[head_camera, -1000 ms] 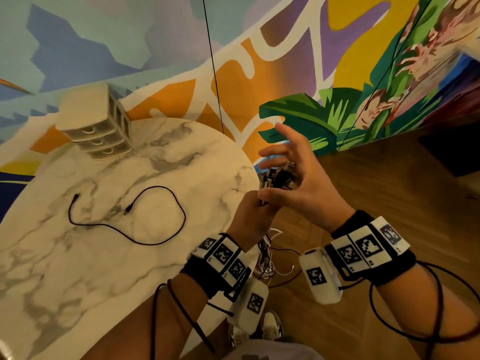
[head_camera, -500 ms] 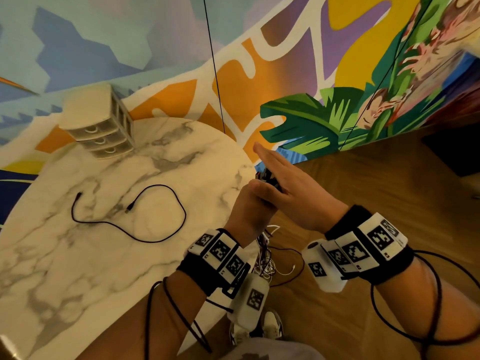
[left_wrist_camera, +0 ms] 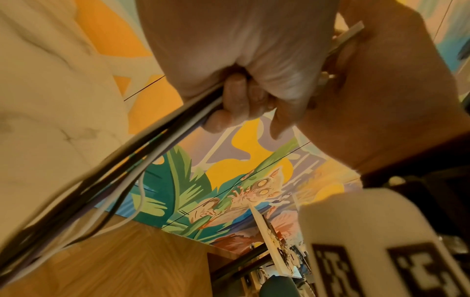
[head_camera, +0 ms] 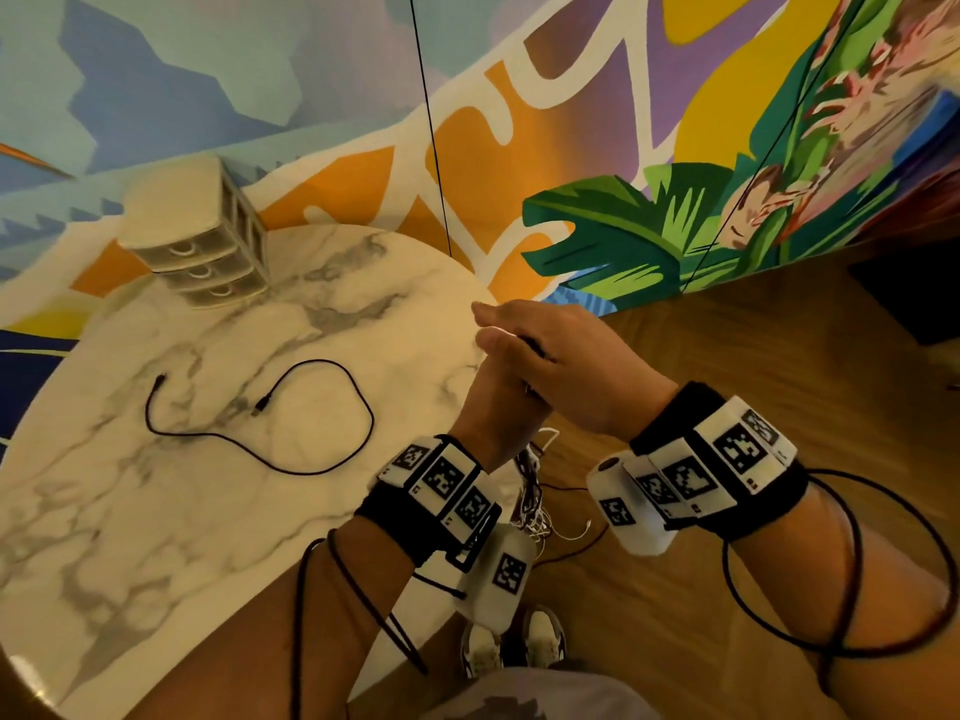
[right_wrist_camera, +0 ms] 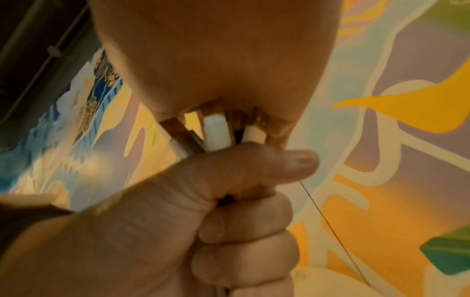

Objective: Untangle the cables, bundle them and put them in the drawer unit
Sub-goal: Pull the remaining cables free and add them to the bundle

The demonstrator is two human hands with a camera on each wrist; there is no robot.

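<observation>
- The left hand (head_camera: pixel 496 402) is fisted round a bunch of cables (left_wrist_camera: pixel 142 158), just off the table's right edge (head_camera: pixel 483 324); the connector ends (right_wrist_camera: pixel 216 130) stick up out of the fist.
- The right hand (head_camera: pixel 561 366) lies flat on those ends, fingers straight and together, pressing down. It grips nothing.
- The cables' loose tails (head_camera: pixel 535 506) hang below the fist over the floor, still snarled. If the fist slackens under that press, I judge strands may slip through and the bunch come apart.
- Pushing hard on the connector ends could bend a plug or kink a cable.
- One black cable (head_camera: pixel 260 418) lies loose near the table's middle, well apart from the hands; it could be left out of the bundle.
- The drawer unit (head_camera: pixel 202 241) stands at the table's far edge, its drawers shut; with both hands busy, opening one risks dropping the bunch.
</observation>
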